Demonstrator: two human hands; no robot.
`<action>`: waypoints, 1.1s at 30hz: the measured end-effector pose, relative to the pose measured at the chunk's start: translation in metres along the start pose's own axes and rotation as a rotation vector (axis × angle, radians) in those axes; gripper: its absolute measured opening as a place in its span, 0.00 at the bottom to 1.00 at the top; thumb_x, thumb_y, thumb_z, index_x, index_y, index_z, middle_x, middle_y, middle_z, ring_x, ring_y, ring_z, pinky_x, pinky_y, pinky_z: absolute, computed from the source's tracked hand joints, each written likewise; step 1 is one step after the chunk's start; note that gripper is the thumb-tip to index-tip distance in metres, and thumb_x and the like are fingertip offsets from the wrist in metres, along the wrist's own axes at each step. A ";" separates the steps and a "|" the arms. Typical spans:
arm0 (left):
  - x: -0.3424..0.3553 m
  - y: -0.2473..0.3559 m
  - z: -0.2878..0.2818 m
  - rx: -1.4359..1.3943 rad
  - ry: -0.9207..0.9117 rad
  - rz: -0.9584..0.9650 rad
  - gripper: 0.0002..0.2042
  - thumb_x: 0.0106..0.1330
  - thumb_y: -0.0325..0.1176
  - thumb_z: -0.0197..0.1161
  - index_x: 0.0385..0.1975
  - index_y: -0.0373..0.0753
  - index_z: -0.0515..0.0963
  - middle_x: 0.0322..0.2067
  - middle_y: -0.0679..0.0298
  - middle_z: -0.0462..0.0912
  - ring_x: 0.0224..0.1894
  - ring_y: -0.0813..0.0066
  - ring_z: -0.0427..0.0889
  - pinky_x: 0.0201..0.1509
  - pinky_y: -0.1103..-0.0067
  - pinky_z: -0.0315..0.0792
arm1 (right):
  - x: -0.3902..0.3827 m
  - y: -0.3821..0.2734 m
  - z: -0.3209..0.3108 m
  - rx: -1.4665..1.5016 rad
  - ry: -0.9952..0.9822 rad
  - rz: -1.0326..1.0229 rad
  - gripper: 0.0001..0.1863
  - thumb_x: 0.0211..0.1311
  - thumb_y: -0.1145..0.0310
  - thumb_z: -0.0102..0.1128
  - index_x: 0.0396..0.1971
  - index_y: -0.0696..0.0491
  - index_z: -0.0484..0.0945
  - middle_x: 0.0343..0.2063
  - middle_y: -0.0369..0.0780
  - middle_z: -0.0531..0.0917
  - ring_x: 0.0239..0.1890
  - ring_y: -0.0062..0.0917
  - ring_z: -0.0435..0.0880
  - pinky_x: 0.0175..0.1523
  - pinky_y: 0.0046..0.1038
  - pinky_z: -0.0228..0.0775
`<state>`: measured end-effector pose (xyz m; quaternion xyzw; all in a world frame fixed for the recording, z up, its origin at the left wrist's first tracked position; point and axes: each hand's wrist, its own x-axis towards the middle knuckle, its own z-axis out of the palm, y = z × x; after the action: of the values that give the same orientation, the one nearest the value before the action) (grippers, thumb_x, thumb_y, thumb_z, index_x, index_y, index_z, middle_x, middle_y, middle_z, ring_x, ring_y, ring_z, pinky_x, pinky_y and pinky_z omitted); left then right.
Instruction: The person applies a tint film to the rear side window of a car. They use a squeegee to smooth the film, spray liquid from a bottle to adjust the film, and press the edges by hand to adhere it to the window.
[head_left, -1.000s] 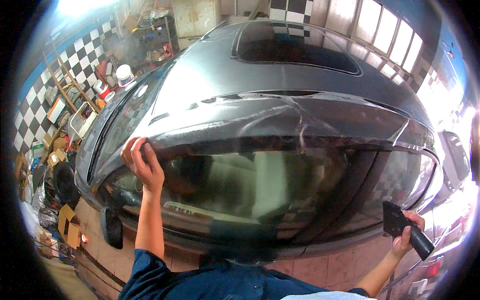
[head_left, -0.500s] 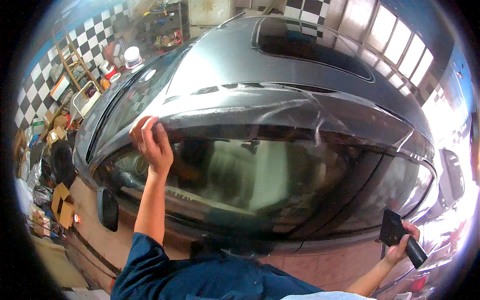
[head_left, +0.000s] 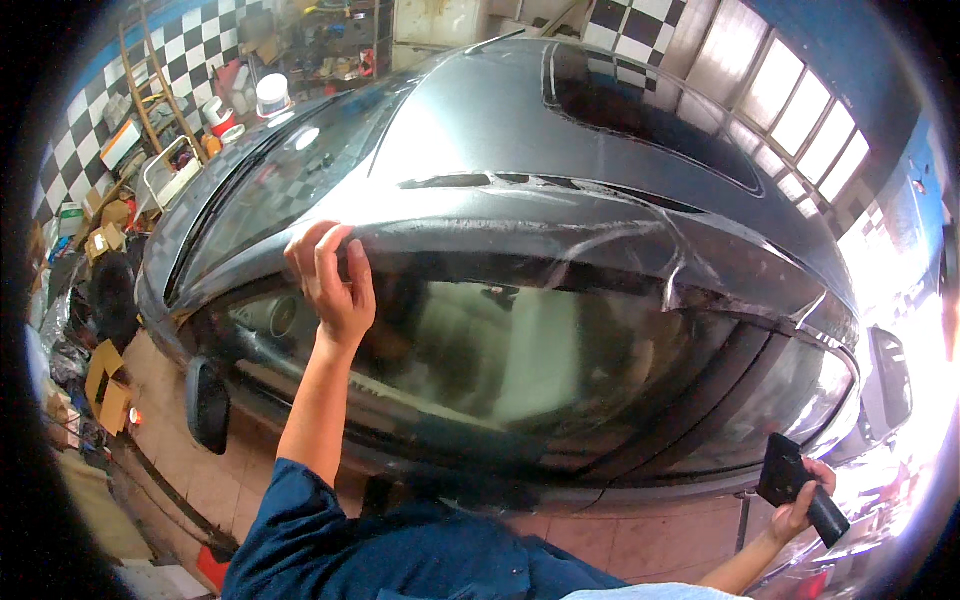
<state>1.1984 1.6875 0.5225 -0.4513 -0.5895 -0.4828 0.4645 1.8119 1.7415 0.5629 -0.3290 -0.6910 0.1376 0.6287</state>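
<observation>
My left hand [head_left: 334,285] is raised at the front end of a dark grey car's roof edge, above the side window. Its fingers are curled toward the thumb, pinching the edge of a clear film [head_left: 600,235]. Wrinkled and shiny, the film runs along the roof rail, and a loose flap hangs over the window's top toward the right. Low on the right, my right hand [head_left: 797,505] grips a black squeegee [head_left: 785,470] by its thick round handle, the wide flat blade pointing up, away from the film.
The car's roof [head_left: 480,120] with a dark sunroof [head_left: 650,110] spreads ahead. A side mirror [head_left: 208,405] sticks out at left. Cardboard boxes [head_left: 108,385], a ladder [head_left: 150,90] and white buckets [head_left: 272,95] crowd the left side. Bright windows [head_left: 800,95] are at the far right.
My view has shifted slightly, so the roof and sunroof appear further right. My left hand appears a little to the right, still at the roof edge. My right hand still holds the squeegee.
</observation>
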 end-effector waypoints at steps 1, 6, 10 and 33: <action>0.000 0.000 0.000 -0.004 0.000 -0.001 0.08 0.60 0.24 0.54 0.39 0.36 0.72 0.41 0.57 0.75 0.45 0.61 0.70 0.51 0.70 0.59 | -0.001 -0.002 0.000 0.020 -0.018 0.018 0.20 0.62 0.57 0.53 0.43 0.59 0.68 0.37 0.42 0.74 0.42 0.26 0.73 0.53 0.29 0.62; 0.001 0.001 -0.001 -0.008 -0.005 -0.007 0.08 0.59 0.24 0.55 0.38 0.36 0.73 0.40 0.57 0.74 0.44 0.60 0.70 0.51 0.70 0.60 | -0.004 -0.004 0.001 -0.015 -0.039 -0.017 0.19 0.62 0.59 0.53 0.43 0.59 0.68 0.37 0.42 0.74 0.41 0.26 0.72 0.53 0.29 0.62; 0.002 0.000 0.000 -0.002 0.016 0.004 0.07 0.58 0.26 0.56 0.37 0.36 0.73 0.38 0.57 0.74 0.42 0.60 0.70 0.49 0.69 0.60 | -0.006 -0.003 0.002 0.008 -0.045 -0.023 0.18 0.62 0.59 0.53 0.42 0.59 0.68 0.36 0.41 0.74 0.41 0.26 0.72 0.52 0.28 0.62; 0.002 0.001 0.001 -0.026 0.023 0.036 0.08 0.59 0.26 0.57 0.37 0.36 0.73 0.39 0.57 0.75 0.42 0.61 0.71 0.49 0.71 0.61 | 0.038 -0.025 0.024 -0.137 -0.006 -0.234 0.18 0.60 0.61 0.53 0.41 0.61 0.70 0.39 0.45 0.75 0.45 0.31 0.74 0.55 0.33 0.62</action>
<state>1.1990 1.6890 0.5246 -0.4623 -0.5697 -0.4871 0.4739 1.7821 1.7522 0.6034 -0.2879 -0.7343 0.0169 0.6145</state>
